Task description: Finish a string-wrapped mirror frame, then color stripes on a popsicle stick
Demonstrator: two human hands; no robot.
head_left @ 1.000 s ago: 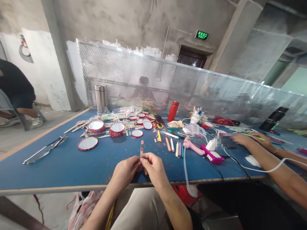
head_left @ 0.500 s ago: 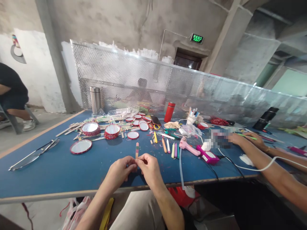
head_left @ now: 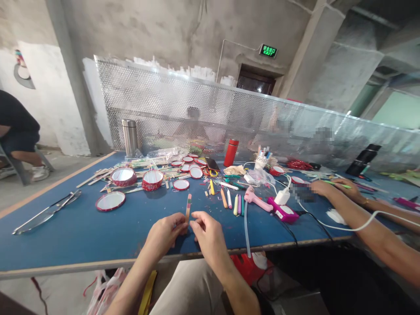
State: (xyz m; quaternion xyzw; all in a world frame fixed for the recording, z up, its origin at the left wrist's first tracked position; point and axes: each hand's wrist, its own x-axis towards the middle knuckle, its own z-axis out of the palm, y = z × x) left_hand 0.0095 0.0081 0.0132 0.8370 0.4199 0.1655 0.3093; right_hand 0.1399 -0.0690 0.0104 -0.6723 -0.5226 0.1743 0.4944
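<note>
My left hand (head_left: 168, 231) pinches a flat wooden craft stick (head_left: 188, 206) between thumb and fingers. The stick stands nearly upright above the table edge, with pink and dark green bands on its upper part; its lower end is hidden by the fingers. Just to the right, my right hand (head_left: 208, 232) is held with bent fingers, thumb and index tips slightly apart, and a narrow gap separates it from the stick. Beyond the hands lie orange (head_left: 224, 198), yellow (head_left: 211, 187) and other coloured crayons, with a pink hot glue gun (head_left: 257, 200) to their right.
Round red-rimmed discs (head_left: 110, 201), some stacked, lie left of centre near loose wooden sticks (head_left: 95, 176). Metal tongs (head_left: 47, 213) rest at far left. A red bottle (head_left: 231, 152) stands before the perforated screen. Right: a magenta power strip (head_left: 282, 211), cables and a co-worker's arms (head_left: 348, 223).
My right hand has let go of the stick and moved slightly right. The stick stays in my left hand and leans a little more to the right.
</note>
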